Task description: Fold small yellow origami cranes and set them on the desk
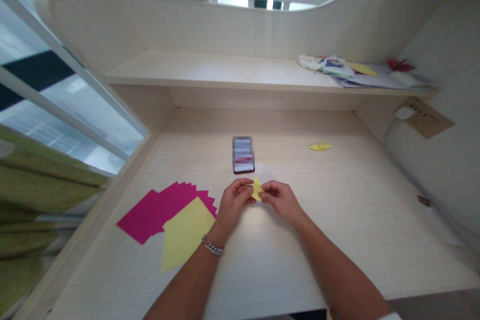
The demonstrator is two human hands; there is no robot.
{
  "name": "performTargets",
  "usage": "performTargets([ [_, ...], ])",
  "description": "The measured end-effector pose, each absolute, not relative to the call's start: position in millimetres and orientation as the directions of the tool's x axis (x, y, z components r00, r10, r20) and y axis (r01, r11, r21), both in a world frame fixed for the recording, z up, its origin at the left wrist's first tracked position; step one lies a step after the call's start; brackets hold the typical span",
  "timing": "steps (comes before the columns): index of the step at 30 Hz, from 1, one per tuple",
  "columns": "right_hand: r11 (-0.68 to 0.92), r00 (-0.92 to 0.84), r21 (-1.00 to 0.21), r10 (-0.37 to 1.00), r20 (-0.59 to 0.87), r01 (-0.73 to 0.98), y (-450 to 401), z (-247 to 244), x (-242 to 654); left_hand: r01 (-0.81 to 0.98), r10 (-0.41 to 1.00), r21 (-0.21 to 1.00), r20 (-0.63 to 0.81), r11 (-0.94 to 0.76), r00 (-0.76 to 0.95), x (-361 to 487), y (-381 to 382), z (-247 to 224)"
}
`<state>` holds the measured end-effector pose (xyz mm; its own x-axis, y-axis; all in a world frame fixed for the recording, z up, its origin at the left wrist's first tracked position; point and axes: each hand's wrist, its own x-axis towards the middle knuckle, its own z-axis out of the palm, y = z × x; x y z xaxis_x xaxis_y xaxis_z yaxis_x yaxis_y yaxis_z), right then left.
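Observation:
A small folded piece of yellow paper [257,189] is held between my two hands over the desk, just below a phone. My left hand [237,197] pinches its left side between thumb and fingers. From the other side, my right hand [279,199] grips its right edge, fingers curled. The phone [243,154] lies flat with its screen lit and blurred. To the left, a fan of magenta paper sheets [150,212] rests on the desk, partly under yellow paper sheets [187,235] beside my left wrist.
A folded yellow paper figure [320,146] lies at the desk's back right. Above, a shelf [225,72] holds papers [362,70] and a red folded figure [400,65]. A charger [405,112] is in the right wall socket, its cable [405,172] running down the right side.

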<state>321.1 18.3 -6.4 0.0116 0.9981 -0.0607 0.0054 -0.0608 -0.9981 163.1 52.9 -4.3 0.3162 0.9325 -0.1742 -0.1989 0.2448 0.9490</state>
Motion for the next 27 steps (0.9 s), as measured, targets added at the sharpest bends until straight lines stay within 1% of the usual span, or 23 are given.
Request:
performTargets([
  [3,-0.039,-0.017,-0.996,0.999,-0.04,0.077,16.2,-4.0,319.0,-0.084,0.927,0.968,-0.199,0.237,0.317,163.7,54.4,-4.7],
  [6,-0.002,-0.028,-0.989,1.0,-0.006,0.147,15.1,-1.8,318.1,0.005,0.933,0.983,-0.176,0.184,0.314,163.3,56.0,-4.2],
  [11,0.115,-0.054,-0.977,0.993,0.107,0.177,15.1,-1.4,320.1,0.005,0.96,0.99,-0.139,0.142,0.243,163.1,55.8,-0.8],
  [14,0.135,-0.074,-0.974,0.99,0.124,0.183,14.4,-0.4,323.0,0.032,0.969,0.994,-0.108,0.103,0.221,164.2,53.3,0.6],
  [16,0.136,-0.091,-0.975,0.988,0.121,0.175,14.0,1.0,324.3,0.081,0.978,0.996,-0.056,0.041,0.199,165.2,50.7,1.5],
  [19,0.08,-0.073,-0.986,0.995,0.07,0.144,14.8,0.2,322.5,0.148,0.987,0.987,0.037,-0.06,0.157,166.9,46.5,2.9],
  [21,-0.026,0.024,-0.995,0.999,-0.024,0.094,16.4,-4.2,318.2,0.163,0.988,0.983,0.063,-0.086,0.142,167.9,44.4,3.5],
  [23,-0.111,0.077,-0.994,0.991,-0.11,0.01,18.2,-10.3,312.8,0.162,0.99,0.983,0.06,-0.081,0.13,168.7,43.9,3.4],
  [27,-0.127,0.131,-0.981,0.981,-0.147,-0.148,20.0,-17.5,306.5,0.113,0.994,0.993,0.006,-0.018,0.109,169.1,47.7,-0.4],
])
